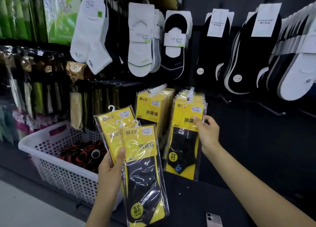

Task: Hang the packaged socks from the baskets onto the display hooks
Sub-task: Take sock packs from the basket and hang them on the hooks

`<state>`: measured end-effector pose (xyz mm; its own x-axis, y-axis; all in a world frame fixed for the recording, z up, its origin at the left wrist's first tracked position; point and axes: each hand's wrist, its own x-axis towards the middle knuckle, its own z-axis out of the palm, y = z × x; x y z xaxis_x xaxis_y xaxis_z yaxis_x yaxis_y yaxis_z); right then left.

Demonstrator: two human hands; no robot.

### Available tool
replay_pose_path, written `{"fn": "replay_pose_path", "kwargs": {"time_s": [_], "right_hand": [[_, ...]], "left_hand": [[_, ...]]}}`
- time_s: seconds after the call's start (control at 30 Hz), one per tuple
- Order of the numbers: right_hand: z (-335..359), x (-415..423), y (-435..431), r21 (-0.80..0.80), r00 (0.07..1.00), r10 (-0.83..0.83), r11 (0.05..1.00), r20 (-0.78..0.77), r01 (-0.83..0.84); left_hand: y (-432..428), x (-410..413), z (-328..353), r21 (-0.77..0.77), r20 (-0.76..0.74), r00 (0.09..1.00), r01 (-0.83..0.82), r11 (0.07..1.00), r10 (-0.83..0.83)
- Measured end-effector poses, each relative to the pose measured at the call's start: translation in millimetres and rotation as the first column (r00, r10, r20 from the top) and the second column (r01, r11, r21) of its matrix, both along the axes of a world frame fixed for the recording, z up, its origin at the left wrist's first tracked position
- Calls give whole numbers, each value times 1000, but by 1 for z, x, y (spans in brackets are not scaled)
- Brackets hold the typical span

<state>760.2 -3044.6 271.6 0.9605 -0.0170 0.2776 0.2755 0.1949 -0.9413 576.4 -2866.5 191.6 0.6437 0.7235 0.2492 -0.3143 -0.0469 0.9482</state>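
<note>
Packaged socks were out of the white basket at the left, where dark and reddish rolled bundles showed, of a kind I could not tell; three yellow-and-black packs stood fanned just right of it, held by the left hand, which gripped the fan low on its left edge with the thumb across the front and the plastic hanger tabs pointing up and free; behind the fan, on the dark display wall, the left hook carried a stack of the same packs, and beside it the right hook carried another, each white tip poking out past its stack; the right hand pinched the right edge of the front pack on that right hook, thumb on the face and fingers curled behind; farther right a bare hook jutted out, well apart from the stacks, and a phone lay low in view; the step in hand looked like settling that front pack square on its hook — the hanging was only partly done, with three packs left to go up; the next move would likely call for the right hand to let go, take one pack from the fan near its top, and thread the tab over a hook tip — the slick film could let the other two slide
</note>
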Motion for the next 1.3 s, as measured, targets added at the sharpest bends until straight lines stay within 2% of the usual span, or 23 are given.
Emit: {"fn": "replay_pose_path", "kwargs": {"time_s": [0.4,0.57,0.67,0.73,0.8,0.9,0.97,1.07,1.17,1.3], "right_hand": [[-7,41,13,-115,987,-150,981,53,156],[-18,23,8,-114,978,-204,972,40,208],[-26,-3,3,-121,968,-238,961,84,247],[-30,-25,3,-131,986,-139,980,90,151],[-31,-47,7,-170,995,90,982,44,-81],[-33,-73,18,-238,920,388,889,-59,-391],[-37,-80,27,-206,875,476,851,-89,-484],[-38,-80,35,-148,862,500,849,-88,-508],[-35,-74,42,-103,872,486,866,-67,-490],[-16,-58,52,-124,929,370,922,13,-366]], "left_hand": [[-4,2,-2,-50,25,1000,13,999,-11],[-8,4,-1,-39,22,999,37,999,-36],[-9,5,-1,-54,22,998,57,997,-56],[-11,6,0,-57,25,997,70,996,-69],[-13,6,1,-57,36,996,89,994,-87],[-15,5,0,-56,29,996,85,995,-84],[-14,5,0,-44,26,997,79,996,-78],[-13,3,4,-23,30,996,81,996,-81],[-3,-3,8,-6,-20,1000,10,1000,-11],[23,-15,13,239,-38,985,-155,959,169]]}}
